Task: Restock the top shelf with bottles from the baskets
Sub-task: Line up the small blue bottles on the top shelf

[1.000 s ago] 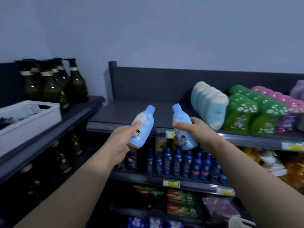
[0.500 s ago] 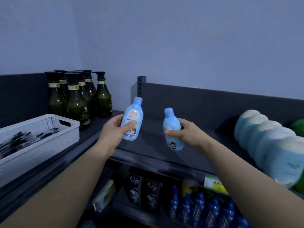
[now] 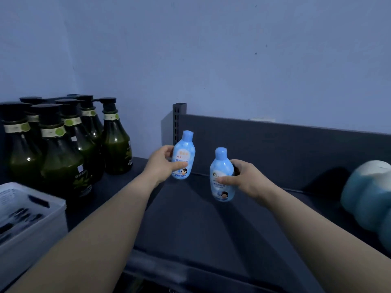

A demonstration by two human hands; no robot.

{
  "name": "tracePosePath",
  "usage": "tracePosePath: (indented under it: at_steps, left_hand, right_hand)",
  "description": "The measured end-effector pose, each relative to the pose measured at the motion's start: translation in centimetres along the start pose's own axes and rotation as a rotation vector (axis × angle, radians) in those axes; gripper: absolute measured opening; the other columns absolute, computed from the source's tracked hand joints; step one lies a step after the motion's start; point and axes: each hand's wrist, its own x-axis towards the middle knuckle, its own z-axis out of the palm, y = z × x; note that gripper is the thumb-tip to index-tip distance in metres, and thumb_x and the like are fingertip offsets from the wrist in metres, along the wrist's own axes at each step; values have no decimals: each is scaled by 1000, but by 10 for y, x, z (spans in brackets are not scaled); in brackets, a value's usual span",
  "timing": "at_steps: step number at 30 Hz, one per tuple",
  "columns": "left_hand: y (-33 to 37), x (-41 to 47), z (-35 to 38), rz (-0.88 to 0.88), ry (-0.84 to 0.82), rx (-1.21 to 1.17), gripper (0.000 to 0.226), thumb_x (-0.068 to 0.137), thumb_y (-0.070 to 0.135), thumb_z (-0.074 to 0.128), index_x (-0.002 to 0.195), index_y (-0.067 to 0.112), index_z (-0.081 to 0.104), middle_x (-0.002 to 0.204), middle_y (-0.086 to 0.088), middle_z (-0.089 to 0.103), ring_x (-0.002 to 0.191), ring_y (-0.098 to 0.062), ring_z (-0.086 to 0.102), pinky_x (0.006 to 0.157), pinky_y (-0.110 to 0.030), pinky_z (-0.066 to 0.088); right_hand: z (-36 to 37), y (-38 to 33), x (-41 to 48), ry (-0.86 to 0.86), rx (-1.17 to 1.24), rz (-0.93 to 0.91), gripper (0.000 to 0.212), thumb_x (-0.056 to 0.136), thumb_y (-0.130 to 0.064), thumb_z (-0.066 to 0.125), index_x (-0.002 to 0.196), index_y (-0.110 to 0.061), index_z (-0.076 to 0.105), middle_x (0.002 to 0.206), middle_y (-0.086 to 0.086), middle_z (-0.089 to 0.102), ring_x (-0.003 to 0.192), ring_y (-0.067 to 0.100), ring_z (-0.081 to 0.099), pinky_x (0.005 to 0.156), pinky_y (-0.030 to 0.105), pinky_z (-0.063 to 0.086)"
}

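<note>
The step in hand looked like placement: 2 bottles were held over the top shelf (image 3: 190, 225). The left hand (image 3: 163, 166) was wrapped round the left blue bottle (image 3: 183, 154), thumb across its label, holding it upright close to the back panel (image 3: 275, 149) and just beside the upright post (image 3: 178, 123). The right hand (image 3: 247, 178) was clamped on the right blue bottle (image 3: 222, 176), fingers behind and thumb in front, nearer the shelf's front. Whether either base touched the shelf could not be told.

The next move probably called for lowering each bottle until it stood flat, labels facing out, and then letting go. A gap lay between the 2 bottles, so the hands should not knock each other. Open shelf ran from the dark green pump bottles (image 3: 63, 155) on the left to the pale blue bottles (image 3: 368, 195) at the right edge, both well apart from the hands. A white basket (image 3: 31, 229) sat at the near left. The shelf's front edge ran under both forearms.
</note>
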Motion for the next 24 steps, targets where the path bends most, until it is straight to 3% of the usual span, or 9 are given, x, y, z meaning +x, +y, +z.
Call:
tracePosePath:
  at_steps: [4, 11, 19, 24]
  left_hand:
    - [-22, 44, 8, -10, -91, 21, 47, 69, 7, 83, 105, 19, 56, 100, 4, 65, 94, -15, 64, 82, -30, 52]
    - [-46, 77, 17, -6, -157, 86, 46, 69, 7, 83, 105, 17, 56, 100, 4, 63, 97, -16, 63, 83, -31, 52]
    - [-55, 88, 23, 35, -203, 139, 47, 72, 12, 82, 113, 15, 59, 102, 5, 63, 96, -14, 61, 85, -28, 49]
    - [-58, 90, 15, 14, -261, 144, 49, 70, 12, 83, 113, 16, 58, 108, 1, 66, 102, -17, 63, 94, -38, 51]
  right_hand:
    - [6, 4, 22, 38, 19, 32, 38, 78, -20, 78, 112, -24, 62, 102, -2, 71, 95, 14, 68, 91, 38, 54]
    - [17, 11, 47, 116, 68, 101, 46, 77, -17, 79, 116, -20, 53, 108, -3, 68, 100, 14, 66, 93, 40, 53]
    - [29, 14, 63, 134, 41, 94, 48, 77, -18, 79, 119, -22, 58, 107, -4, 66, 100, 12, 64, 93, 36, 53]
    - [46, 11, 72, 105, 56, 71, 49, 78, -16, 78, 122, -23, 58, 111, -5, 66, 102, 10, 63, 93, 35, 53]
